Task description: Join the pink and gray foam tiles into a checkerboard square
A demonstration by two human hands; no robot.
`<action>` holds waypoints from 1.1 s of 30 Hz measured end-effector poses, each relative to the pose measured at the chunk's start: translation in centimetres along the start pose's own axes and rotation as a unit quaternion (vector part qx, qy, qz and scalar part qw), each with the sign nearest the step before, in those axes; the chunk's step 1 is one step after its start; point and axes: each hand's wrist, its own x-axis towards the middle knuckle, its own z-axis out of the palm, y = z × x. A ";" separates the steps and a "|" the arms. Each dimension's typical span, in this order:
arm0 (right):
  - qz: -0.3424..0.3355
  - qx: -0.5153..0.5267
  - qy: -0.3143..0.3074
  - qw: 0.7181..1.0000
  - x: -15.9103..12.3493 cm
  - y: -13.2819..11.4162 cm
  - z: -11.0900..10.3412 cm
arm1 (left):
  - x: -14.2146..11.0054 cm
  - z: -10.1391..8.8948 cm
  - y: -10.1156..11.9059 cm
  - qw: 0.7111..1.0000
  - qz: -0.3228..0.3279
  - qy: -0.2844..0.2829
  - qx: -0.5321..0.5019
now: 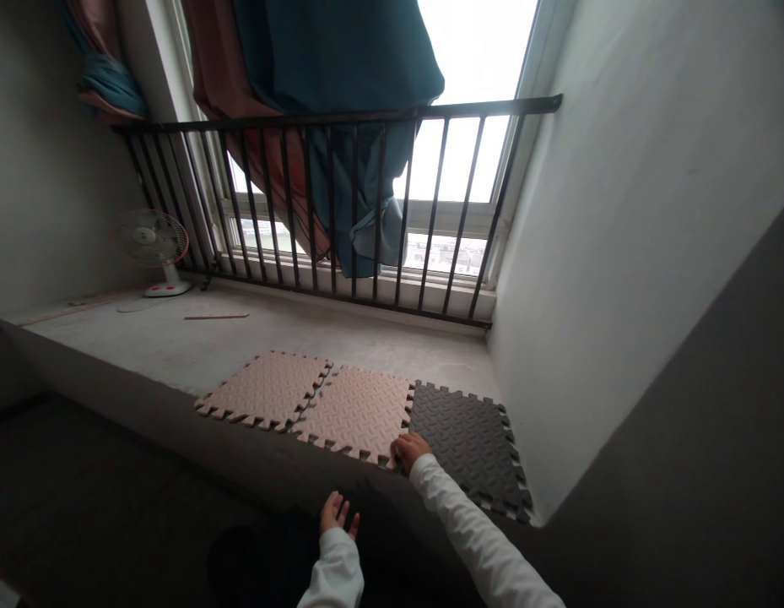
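While my right hand (409, 450) rests on the near edge of the middle pink foam tile (355, 414), my left hand (336, 515) is raised off the tiles, at about 6 o'clock in a view with 12 straight ahead at the window (473, 51). Right fingers (400, 449) lie close together at the tile's interlocking edge, near its seam with the dark grey foam tile (471, 447). I cannot tell whether they pinch the tile or only touch it. Left fingers (337, 507) are spread, holding nothing, and stand apart from all the tiles. White sleeves (473, 532) cover both forearms.

Three tiles lie in a row on the concrete ledge (176, 346), along its near edge, from about 11 to 4 o'clock from my left hand. A second pink foam tile (263, 390) sits farthest left, its toothed edge just beside the middle tile. The dark grey tile is at my right hand's 3 o'clock, close to the right wall (619, 211).

Beyond, at 12 o'clock, a black metal railing (341, 116) crosses the window, with a teal curtain (341, 59) bunched behind its bars. A white electric fan (149, 239) stands at 10 o'clock, and a thin wooden strip (216, 317) lies on the concrete in front of it.
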 end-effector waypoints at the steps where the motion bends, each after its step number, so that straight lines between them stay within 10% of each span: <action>1: 0.008 0.002 0.003 1.000 0.1 -0.1 0.1 | -0.1 0.0 0.0 1.000 -0.002 -0.002 0.000; 33: 0.108 0.084 0.106 0.985 0.6 0.9 2.5 | 0.3 0.2 0.1 0.999 -0.045 -0.002 -0.030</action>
